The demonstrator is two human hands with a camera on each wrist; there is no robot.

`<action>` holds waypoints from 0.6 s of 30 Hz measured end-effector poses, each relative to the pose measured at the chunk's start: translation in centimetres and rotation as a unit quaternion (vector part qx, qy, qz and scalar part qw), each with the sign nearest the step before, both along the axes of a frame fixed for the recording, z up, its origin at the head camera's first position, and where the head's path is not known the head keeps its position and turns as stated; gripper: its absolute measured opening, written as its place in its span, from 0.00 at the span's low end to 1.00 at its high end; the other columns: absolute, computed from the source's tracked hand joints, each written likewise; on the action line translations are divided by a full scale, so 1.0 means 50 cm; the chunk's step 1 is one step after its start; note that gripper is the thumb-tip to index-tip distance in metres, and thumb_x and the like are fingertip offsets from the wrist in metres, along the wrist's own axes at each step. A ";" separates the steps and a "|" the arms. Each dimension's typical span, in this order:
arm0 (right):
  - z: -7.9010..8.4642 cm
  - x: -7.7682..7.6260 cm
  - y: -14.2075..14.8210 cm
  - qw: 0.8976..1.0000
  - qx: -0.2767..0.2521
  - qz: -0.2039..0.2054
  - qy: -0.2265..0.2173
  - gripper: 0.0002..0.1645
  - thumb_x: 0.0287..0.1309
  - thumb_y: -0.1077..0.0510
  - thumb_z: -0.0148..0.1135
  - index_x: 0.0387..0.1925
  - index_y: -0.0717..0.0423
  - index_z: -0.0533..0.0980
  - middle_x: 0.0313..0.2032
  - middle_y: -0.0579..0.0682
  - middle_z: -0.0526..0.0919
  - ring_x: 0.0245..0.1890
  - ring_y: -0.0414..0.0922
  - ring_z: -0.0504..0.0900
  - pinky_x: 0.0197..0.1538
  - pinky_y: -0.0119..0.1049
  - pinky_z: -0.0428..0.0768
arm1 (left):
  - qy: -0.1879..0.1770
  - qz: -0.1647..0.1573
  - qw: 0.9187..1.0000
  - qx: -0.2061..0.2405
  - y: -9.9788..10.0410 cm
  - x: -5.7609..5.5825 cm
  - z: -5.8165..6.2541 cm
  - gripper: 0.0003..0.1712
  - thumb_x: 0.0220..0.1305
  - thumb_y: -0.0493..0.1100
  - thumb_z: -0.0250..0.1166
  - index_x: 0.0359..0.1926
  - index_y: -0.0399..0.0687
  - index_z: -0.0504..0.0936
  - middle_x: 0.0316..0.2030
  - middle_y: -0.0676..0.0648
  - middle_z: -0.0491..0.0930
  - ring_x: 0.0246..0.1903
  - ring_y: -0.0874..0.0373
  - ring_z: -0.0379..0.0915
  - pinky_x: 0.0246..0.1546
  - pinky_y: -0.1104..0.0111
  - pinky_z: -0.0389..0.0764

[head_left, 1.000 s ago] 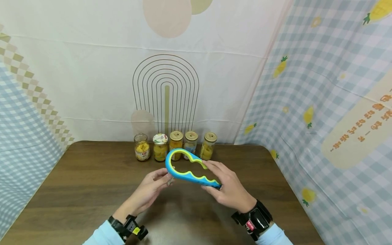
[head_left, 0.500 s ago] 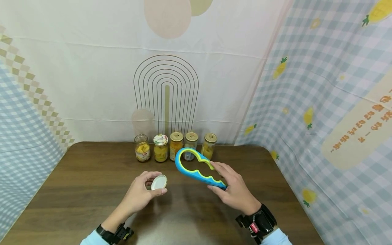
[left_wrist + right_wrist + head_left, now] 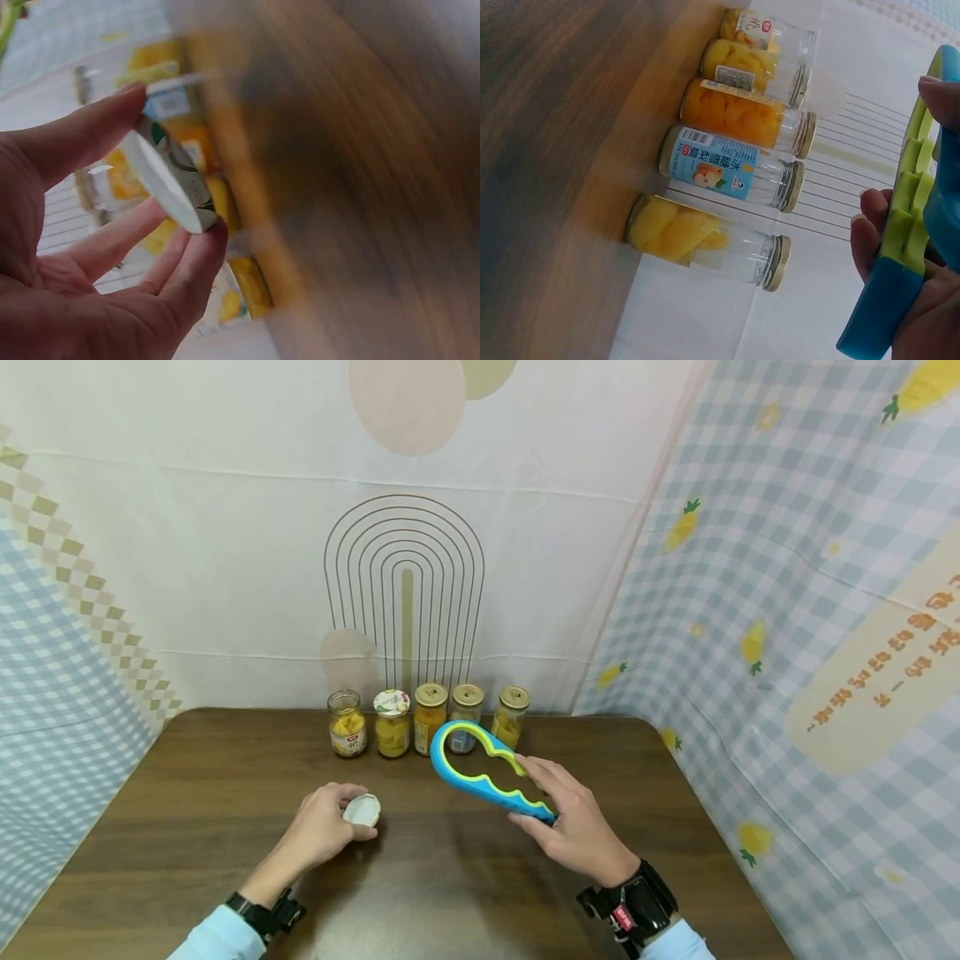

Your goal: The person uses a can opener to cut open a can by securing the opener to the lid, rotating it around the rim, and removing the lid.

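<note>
Between thumb and fingers my left hand (image 3: 318, 828) pinches a jar lid (image 3: 363, 811), its white inside facing up toward the head camera. In the left wrist view the lid (image 3: 169, 176) is edge-on, with a printed rim. My right hand (image 3: 576, 822) grips a blue and lime-green jar opener (image 3: 480, 787) by its handle end, the wavy loop pointing left over the table. The right wrist view shows fingers curled around the jar opener (image 3: 904, 232). At the back left stands a lidless glass jar (image 3: 348, 725) of yellow fruit.
Beside the lidless jar stand a jar with a white printed lid (image 3: 392, 727), a gold-lidded jar of orange fruit (image 3: 731, 112), a blue-labelled jar (image 3: 712, 163) and a jar of yellow fruit (image 3: 682, 229). They line the back of the brown table (image 3: 247, 777), before a cloth backdrop (image 3: 247, 568).
My left hand has pulled away from the jar opener, moving left and a little down with the lid. My right hand and the opener have shifted slightly right.
</note>
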State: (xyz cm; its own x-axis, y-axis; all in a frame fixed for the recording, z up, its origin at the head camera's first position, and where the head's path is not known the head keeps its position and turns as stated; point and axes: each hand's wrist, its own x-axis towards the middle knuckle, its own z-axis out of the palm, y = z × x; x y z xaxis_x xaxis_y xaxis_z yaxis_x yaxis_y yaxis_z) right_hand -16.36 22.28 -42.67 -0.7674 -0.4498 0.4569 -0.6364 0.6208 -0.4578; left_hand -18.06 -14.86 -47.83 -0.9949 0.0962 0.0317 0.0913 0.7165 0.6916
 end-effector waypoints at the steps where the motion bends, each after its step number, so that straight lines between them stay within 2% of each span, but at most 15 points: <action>1: 0.000 0.000 0.000 1.000 0.000 -0.001 0.000 0.48 0.59 0.51 0.75 0.76 0.44 0.62 0.68 0.49 0.74 0.64 0.46 0.74 0.50 0.51 0.84 | 0.002 -0.003 1.000 -0.019 -0.004 -0.004 -0.004 0.35 0.43 0.43 0.85 0.55 0.36 0.85 0.47 0.36 0.83 0.44 0.43 0.80 0.41 0.51 0.81; 4: 0.000 0.001 0.000 1.000 -0.001 0.000 -0.003 0.48 0.59 0.51 0.75 0.76 0.43 0.62 0.68 0.49 0.73 0.64 0.46 0.74 0.49 0.51 0.84 | 0.009 -0.010 0.997 -0.073 -0.014 -0.017 -0.016 0.36 0.40 0.43 0.86 0.52 0.32 0.85 0.45 0.34 0.82 0.43 0.40 0.78 0.43 0.47 0.80; 9: 0.001 0.002 -0.001 1.000 -0.003 0.001 -0.007 0.48 0.60 0.51 0.75 0.77 0.43 0.62 0.68 0.48 0.73 0.64 0.45 0.74 0.49 0.51 0.84 | 0.016 -0.013 0.992 -0.127 -0.028 -0.032 -0.033 0.38 0.39 0.44 0.87 0.49 0.25 0.84 0.44 0.32 0.81 0.42 0.38 0.79 0.44 0.44 0.80; 13: 0.000 0.003 0.001 1.000 0.000 0.000 -0.003 0.48 0.59 0.51 0.75 0.77 0.43 0.62 0.68 0.48 0.73 0.64 0.46 0.74 0.50 0.49 0.84 | 0.025 -0.009 0.989 -0.143 -0.035 -0.043 -0.037 0.37 0.39 0.44 0.87 0.48 0.24 0.84 0.39 0.33 0.80 0.38 0.38 0.78 0.40 0.45 0.80; 18: 0.000 0.002 0.004 1.000 -0.005 0.002 -0.001 0.48 0.59 0.52 0.75 0.77 0.43 0.62 0.68 0.49 0.73 0.65 0.46 0.73 0.51 0.52 0.84 | 0.035 -0.003 0.989 -0.143 -0.043 -0.062 -0.038 0.37 0.41 0.44 0.86 0.48 0.23 0.84 0.37 0.32 0.79 0.38 0.35 0.78 0.41 0.44 0.79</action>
State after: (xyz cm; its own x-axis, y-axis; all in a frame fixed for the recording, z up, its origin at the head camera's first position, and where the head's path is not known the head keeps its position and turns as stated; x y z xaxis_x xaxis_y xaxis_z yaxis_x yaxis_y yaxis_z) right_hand -16.25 22.46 -42.68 -0.7669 -0.4480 0.4595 -0.6375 0.6145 -0.4648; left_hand -21.16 -17.02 -49.75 -0.9904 0.1180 0.0718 0.1378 0.8807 0.4532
